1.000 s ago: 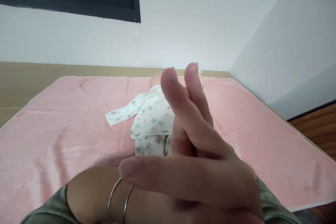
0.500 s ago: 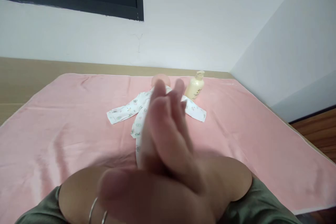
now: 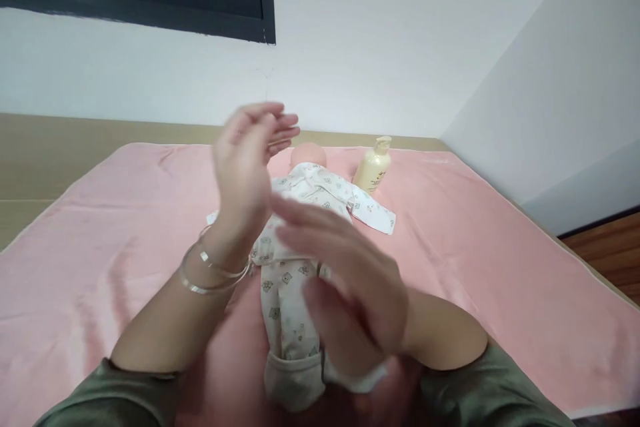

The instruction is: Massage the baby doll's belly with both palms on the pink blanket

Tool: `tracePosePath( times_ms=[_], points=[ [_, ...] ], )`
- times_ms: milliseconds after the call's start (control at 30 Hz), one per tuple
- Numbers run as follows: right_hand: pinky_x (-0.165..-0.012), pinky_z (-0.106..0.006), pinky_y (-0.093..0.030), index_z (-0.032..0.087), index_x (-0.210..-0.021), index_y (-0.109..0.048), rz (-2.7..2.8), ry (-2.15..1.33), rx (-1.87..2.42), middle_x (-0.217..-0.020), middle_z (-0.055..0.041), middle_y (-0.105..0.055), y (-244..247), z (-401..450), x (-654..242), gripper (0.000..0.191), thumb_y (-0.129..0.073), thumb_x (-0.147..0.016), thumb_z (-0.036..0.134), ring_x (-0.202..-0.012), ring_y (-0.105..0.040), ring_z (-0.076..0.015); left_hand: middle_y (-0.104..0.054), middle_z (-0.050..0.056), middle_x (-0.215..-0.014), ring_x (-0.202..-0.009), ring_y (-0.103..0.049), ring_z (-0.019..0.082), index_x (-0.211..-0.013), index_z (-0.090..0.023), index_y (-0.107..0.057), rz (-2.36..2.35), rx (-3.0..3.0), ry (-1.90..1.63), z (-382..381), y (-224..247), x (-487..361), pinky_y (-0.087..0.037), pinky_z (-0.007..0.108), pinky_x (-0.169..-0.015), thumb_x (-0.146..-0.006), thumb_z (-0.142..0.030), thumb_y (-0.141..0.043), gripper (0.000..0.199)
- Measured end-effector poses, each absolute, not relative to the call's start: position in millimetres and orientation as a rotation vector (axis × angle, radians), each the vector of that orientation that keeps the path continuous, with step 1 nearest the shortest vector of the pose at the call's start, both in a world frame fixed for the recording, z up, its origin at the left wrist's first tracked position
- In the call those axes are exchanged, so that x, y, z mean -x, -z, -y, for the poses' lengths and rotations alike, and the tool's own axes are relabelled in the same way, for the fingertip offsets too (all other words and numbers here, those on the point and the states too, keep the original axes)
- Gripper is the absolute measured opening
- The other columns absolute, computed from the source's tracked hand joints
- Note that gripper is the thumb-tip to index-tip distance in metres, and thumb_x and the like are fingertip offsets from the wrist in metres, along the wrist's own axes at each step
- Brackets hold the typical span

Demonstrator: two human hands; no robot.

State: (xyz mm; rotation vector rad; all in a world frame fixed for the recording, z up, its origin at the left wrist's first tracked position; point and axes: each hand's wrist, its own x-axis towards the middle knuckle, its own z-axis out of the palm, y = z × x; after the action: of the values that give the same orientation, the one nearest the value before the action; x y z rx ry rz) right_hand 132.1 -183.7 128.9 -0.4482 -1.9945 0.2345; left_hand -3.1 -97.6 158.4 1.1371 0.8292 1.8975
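My left hand [image 3: 250, 153] is raised at centre left, fingers extended and nothing in it; two bracelets circle its wrist. Lower and nearer, my right hand [image 3: 350, 267] is blurred, its fingers stretched toward my left wrist and its thumb apart, with nothing held. Beneath both hands lies a doll in a white printed outfit [image 3: 295, 280], its pink head [image 3: 309, 155] at the far end. One sleeve reaches right; the other is mostly hidden behind my left hand. A pale yellow pump bottle [image 3: 373, 168] stands beside the doll's head, on the right.
A pink sheet [image 3: 475, 267] covers the surface under the doll. Beyond it are a beige ledge [image 3: 60, 140] and a white wall [image 3: 375, 47]. A dark window frame [image 3: 200, 7] is at the upper left, and brown wood [image 3: 607, 250] shows at the right edge.
My hands, pressed close together before, have come apart. My left hand has moved up and left, while my right hand is lower right. More of the doll's outfit now shows.
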Motion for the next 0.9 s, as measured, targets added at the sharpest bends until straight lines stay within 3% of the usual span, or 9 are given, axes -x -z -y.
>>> tracePosePath(
  times_ms=[167, 300, 400, 567, 733, 900],
  points=[
    [-0.114, -0.042, -0.051, 0.022, -0.117, -0.069, 1.758, -0.188, 0.738, -0.122, -0.0060, -0.075, -82, 94, -118, 0.035, -0.040, -0.097, 0.020, -0.121, -0.068, -0.0204, -0.071, 0.003, -0.081, -0.084, -0.070, 0.016, -0.083, -0.019, -0.064, -1.169, -1.111, -1.806, 31, -83, -12, -0.058, 0.033, -0.087, -0.085, -0.015, -0.052, 0.013],
    [-0.116, -0.039, -0.048, 0.016, -0.124, -0.069, 1.942, -0.364, 1.132, -0.130, -0.0105, -0.071, -47, 45, -116, 0.044, -0.040, -0.090, 0.014, -0.125, -0.065, -0.0231, -0.072, 0.002, -0.083, -0.087, -0.068, 0.019, -0.078, -0.021, -0.064, -1.467, -1.215, -1.763, 13, -44, -12, -0.056, 0.033, -0.088, -0.078, -0.014, -0.050, 0.017],
    [-0.125, -0.041, -0.035, 0.014, -0.129, -0.067, 2.218, -0.341, 1.136, -0.139, -0.0113, -0.066, -43, 28, -125, 0.048, -0.039, -0.090, 0.013, -0.134, -0.058, -0.0234, -0.074, 0.003, -0.085, -0.091, -0.068, 0.021, -0.078, -0.022, -0.065, -1.545, -1.367, -1.693, 10, -30, -11, -0.056, 0.035, -0.091, -0.079, -0.015, -0.047, 0.020],
    [-0.131, -0.055, -0.015, 0.023, -0.137, -0.064, 2.380, -0.375, 1.078, -0.153, -0.0047, -0.055, -40, 11, -139, 0.049, -0.042, -0.094, 0.018, -0.151, -0.040, -0.0244, -0.077, 0.009, -0.105, -0.104, -0.070, 0.026, -0.099, -0.020, -0.071, -1.599, -1.535, -1.605, 12, -16, -10, -0.054, 0.042, -0.101, -0.087, -0.020, -0.043, 0.030],
    [-0.130, -0.061, -0.009, 0.029, -0.139, -0.064, 2.391, -0.420, 1.097, -0.160, 0.0006, -0.047, -34, 7, -138, 0.045, -0.043, -0.098, 0.027, -0.157, -0.028, -0.0281, -0.070, 0.014, -0.132, -0.124, -0.065, 0.027, -0.126, -0.017, -0.067, -1.541, -1.699, -1.548, 16, -1, -2, -0.046, 0.045, -0.115, -0.096, -0.029, -0.039, 0.042],
    [-0.130, -0.061, -0.008, 0.027, -0.148, -0.056, 2.419, -0.422, 1.168, -0.166, -0.0029, -0.035, -37, 8, -148, 0.050, -0.045, -0.100, 0.038, -0.160, -0.016, -0.0305, -0.069, 0.015, -0.135, -0.128, -0.063, 0.028, -0.127, -0.015, -0.067, -1.539, -1.755, -1.521, 18, 2, 2, -0.043, 0.048, -0.119, -0.098, -0.032, -0.038, 0.044]
  ],
)
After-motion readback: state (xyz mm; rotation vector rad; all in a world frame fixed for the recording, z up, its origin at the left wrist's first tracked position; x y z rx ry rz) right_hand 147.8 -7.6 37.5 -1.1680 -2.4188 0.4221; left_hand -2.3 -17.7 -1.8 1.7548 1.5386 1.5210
